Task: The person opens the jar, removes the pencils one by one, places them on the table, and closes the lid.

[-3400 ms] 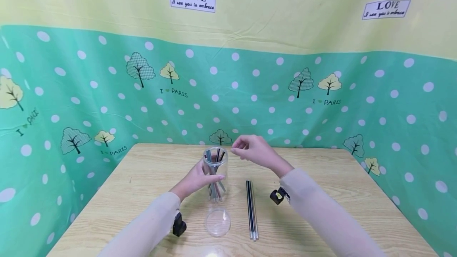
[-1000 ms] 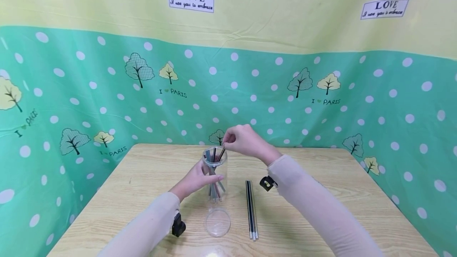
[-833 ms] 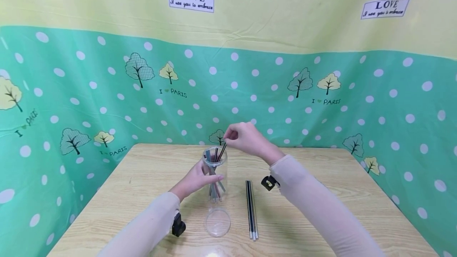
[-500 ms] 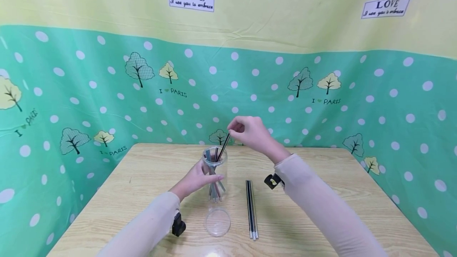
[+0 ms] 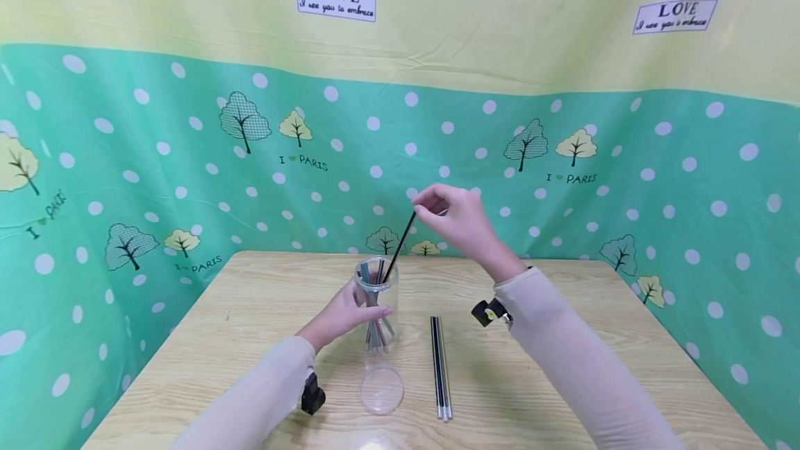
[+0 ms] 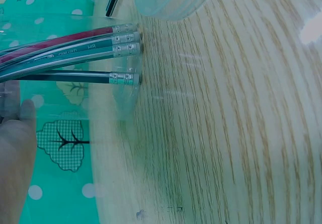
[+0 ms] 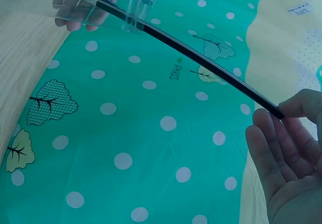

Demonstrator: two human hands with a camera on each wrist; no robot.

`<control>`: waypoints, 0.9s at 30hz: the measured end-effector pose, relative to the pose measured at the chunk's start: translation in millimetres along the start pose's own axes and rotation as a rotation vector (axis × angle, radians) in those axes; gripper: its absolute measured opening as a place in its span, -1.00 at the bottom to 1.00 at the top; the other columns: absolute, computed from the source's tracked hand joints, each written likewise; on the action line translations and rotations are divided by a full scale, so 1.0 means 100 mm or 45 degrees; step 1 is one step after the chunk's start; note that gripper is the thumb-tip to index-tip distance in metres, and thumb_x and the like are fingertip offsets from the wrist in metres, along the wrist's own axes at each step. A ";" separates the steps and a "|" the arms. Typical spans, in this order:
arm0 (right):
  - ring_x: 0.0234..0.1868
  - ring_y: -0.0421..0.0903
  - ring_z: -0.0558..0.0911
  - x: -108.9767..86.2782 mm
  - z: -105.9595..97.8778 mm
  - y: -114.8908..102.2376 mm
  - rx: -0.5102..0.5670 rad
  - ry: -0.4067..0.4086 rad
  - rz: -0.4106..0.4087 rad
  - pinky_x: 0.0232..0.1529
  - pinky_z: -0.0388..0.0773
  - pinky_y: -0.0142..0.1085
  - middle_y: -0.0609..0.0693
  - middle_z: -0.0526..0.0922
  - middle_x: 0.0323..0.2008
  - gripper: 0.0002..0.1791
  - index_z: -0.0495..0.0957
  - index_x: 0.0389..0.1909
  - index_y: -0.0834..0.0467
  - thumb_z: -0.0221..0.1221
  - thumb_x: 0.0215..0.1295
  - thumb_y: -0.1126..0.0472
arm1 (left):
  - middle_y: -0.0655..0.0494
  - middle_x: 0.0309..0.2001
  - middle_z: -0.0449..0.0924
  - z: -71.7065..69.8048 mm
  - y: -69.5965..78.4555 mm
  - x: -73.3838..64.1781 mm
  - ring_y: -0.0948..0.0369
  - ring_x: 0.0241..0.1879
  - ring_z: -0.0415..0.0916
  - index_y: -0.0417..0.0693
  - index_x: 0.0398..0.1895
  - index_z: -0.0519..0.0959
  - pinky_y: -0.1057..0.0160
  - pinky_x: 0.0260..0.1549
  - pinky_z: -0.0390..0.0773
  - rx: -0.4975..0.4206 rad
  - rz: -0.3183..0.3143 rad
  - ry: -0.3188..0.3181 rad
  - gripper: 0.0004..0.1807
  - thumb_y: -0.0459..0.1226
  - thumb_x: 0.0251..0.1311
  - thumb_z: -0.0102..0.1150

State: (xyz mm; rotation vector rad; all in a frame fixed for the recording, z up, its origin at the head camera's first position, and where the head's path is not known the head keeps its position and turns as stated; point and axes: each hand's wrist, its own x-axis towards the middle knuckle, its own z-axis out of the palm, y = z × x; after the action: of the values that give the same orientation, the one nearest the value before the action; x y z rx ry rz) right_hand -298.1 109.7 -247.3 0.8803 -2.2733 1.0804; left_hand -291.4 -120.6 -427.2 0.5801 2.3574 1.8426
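My left hand (image 5: 342,314) grips a clear plastic jar (image 5: 389,311) that stands upright on the table, thumb across its front. Several pencils (image 6: 95,50) lean inside it, eraser ends at the bottom; red, teal and dark ones show in the left wrist view. Above and right of the mouth, my right hand (image 5: 455,219) pinches the top end of a black pencil (image 7: 211,65) between thumb and fingers. That pencil slants up out of the jar, and its metal eraser end is still inside, as the right wrist view shows.
A round clear lid (image 5: 382,390) lies on the wooden table (image 5: 262,311) in front of the jar. Right of it, several dark pencils (image 5: 440,367) lie side by side. A green and yellow printed curtain (image 5: 400,130) hangs behind the table.
My right hand came to the jar's mouth, took a black pencil by its top end and has drawn it up and to the right. The left hand and the jar stayed put.
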 end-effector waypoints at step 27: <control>-0.37 0.02 0.64 -0.06 -0.53 -0.38 0.219 0.273 -0.004 -0.33 0.57 -0.38 0.16 0.65 -0.37 -0.85 0.58 -0.25 0.30 0.18 0.18 0.33 | 0.17 0.17 0.38 0.00 0.28 -0.10 0.18 0.20 0.25 0.09 0.23 0.26 0.03 0.20 0.15 -0.033 0.031 -0.068 -0.27 -0.23 -0.04 0.37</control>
State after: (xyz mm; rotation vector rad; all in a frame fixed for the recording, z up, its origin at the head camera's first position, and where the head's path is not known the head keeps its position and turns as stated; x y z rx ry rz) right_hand -259.7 135.9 -201.7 0.7910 -2.0261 1.3180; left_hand -275.8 -118.6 -402.5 0.6491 2.2998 1.8408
